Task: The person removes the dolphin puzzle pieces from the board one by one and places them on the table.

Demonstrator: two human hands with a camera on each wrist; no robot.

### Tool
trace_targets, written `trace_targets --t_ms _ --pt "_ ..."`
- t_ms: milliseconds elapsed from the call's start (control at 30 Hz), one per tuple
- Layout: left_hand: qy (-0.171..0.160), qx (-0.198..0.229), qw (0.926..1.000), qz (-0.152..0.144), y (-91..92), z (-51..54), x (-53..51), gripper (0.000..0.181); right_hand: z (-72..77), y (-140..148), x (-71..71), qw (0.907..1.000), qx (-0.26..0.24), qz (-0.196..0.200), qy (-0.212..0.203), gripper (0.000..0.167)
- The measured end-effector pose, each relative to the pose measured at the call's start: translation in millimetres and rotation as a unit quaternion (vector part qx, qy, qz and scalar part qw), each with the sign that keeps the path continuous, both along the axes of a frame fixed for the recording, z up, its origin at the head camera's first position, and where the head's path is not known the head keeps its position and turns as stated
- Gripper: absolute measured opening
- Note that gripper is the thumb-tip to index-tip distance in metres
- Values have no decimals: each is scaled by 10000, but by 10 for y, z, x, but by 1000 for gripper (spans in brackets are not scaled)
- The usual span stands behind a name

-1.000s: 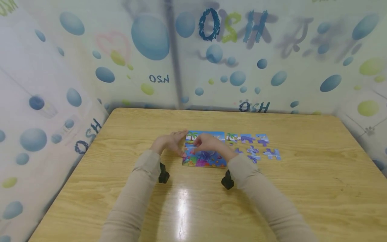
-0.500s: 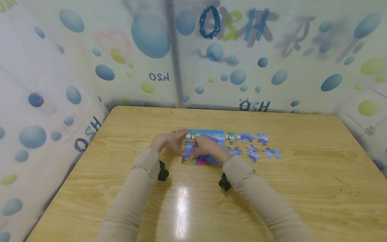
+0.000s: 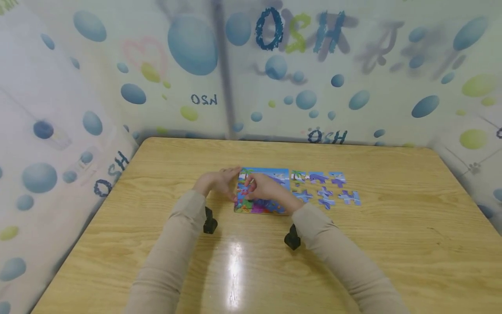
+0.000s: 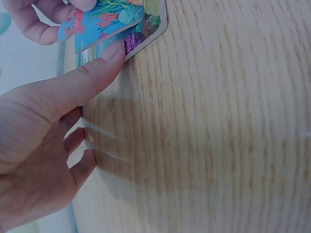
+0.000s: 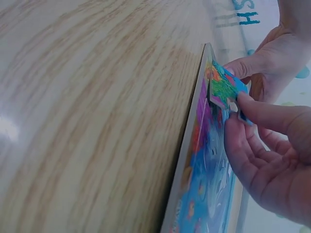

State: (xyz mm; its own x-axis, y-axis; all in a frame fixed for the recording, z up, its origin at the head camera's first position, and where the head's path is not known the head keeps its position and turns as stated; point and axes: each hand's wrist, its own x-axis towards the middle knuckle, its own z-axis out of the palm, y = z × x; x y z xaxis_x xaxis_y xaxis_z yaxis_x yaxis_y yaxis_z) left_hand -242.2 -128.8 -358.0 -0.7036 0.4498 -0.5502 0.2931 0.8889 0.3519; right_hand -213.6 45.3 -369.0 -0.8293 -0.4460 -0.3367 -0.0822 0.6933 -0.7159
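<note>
A jigsaw board (image 3: 279,173) with a bright sea picture lies flat on the table. My right hand (image 3: 266,187) reaches over its left part, pinching a puzzle piece (image 5: 226,86) between thumb and fingers. In the left wrist view that puzzle piece (image 4: 106,25) shows a red crab and green and red coral, tilted above the board's corner. My left hand (image 3: 218,183) is at the board's left edge, its thumb (image 4: 99,70) touching near the corner and its other fingers relaxed. The right hand hides much of the board's middle.
Several loose puzzle pieces (image 3: 325,197) lie in two rows right of the board, one with a palm tree (image 3: 299,176). Black wrist cameras (image 3: 210,222) hang under both sleeves. A patterned wall (image 3: 243,100) stands behind the wooden table (image 3: 392,218).
My right hand has shifted slightly left and down toward the board's lower-left corner with the puzzle piece, then stayed nearly there. My left hand keeps its place at the left edge.
</note>
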Motion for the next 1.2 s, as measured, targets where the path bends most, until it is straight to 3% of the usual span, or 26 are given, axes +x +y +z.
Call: trace_targets --t_ms 133,367,667,1200 --pt "12 -38 10000 -26 -6 -1 -3 103 -9 39 -9 9983 -515 24 -278 26" --pt "-9 -20 10000 20 1 4 5 104 2 106 -12 9944 -894 -9 -555 29" --pt "-23 62 10000 69 1 -9 -2 106 71 160 8 9916 -1082 -110 -706 31" --pt "-35 37 10000 77 5 -10 1 105 48 290 2 9885 -1251 -230 -818 32"
